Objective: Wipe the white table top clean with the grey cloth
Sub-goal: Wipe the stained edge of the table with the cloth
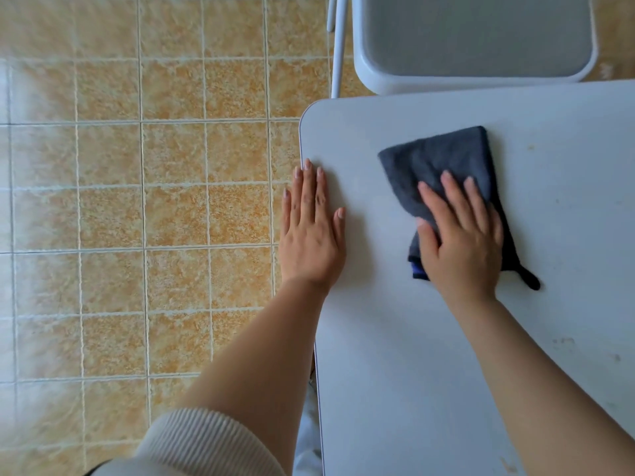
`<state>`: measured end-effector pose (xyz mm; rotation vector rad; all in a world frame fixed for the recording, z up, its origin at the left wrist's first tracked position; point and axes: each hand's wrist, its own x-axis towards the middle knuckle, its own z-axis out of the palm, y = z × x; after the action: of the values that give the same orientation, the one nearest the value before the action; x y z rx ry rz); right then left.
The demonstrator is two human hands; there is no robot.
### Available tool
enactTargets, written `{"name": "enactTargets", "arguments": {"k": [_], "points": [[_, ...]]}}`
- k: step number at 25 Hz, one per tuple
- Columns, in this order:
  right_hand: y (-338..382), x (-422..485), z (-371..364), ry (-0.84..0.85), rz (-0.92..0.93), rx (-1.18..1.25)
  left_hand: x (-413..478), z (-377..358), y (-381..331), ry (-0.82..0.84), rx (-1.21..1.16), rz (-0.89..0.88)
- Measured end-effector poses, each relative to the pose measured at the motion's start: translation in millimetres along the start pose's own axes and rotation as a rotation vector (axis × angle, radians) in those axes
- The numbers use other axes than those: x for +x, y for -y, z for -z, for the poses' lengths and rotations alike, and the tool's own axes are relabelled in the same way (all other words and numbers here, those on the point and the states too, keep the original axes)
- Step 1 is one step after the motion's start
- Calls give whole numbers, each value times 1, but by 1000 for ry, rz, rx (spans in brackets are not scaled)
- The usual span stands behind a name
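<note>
Grey cloth [443,166]: folded, laid on white table [395,338] near its far corner, pressed flat under right hand [462,242]. Left hand [311,235]: flat, fingers together, rested on table edge.

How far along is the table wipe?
Done: the table top near its left edge looks free of marks. In hand: right hand presses the grey cloth flat; left hand braces on the edge. Left: faint smudges remain on the right side.
</note>
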<state>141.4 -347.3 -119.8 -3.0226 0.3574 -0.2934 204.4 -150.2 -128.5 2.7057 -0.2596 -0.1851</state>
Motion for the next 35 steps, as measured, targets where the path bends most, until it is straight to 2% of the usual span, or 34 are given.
{"name": "enactTargets", "arguments": {"k": [4,6,8,11,14,18,21,24,26,28,31,33,35], "points": [[21,61,-20,-9,-300,-17,1,0,2,-5,-11,-4],[47,88,-32,-24,-273,14,1,0,1,-6,-14,-1],[71,96,-40,-33,-135,28,1,0,1,1,-14,1],[89,80,-40,-7,30,55,1,1,1,23,-27,2],[84,47,-27,20,75,66,1,5,2,34,-54,10],[70,-29,-3,47,23,46,-10,10,3,45,-34,-5],[52,-83,14,83,-23,-66,-24,9,-1,74,18,-37],[31,-69,10,54,-182,-110,-26,5,0,60,57,-50],[33,-31,-3,-25,-293,-93,-25,3,2,54,60,-46],[47,2,-16,-73,-329,-68,-25,1,2,51,64,-49],[64,0,-18,-68,-166,-8,-27,1,4,33,56,-48],[55,-30,-6,-24,-12,31,-26,1,4,33,56,-49],[34,-59,7,17,52,48,-25,0,3,34,58,-50]]}}
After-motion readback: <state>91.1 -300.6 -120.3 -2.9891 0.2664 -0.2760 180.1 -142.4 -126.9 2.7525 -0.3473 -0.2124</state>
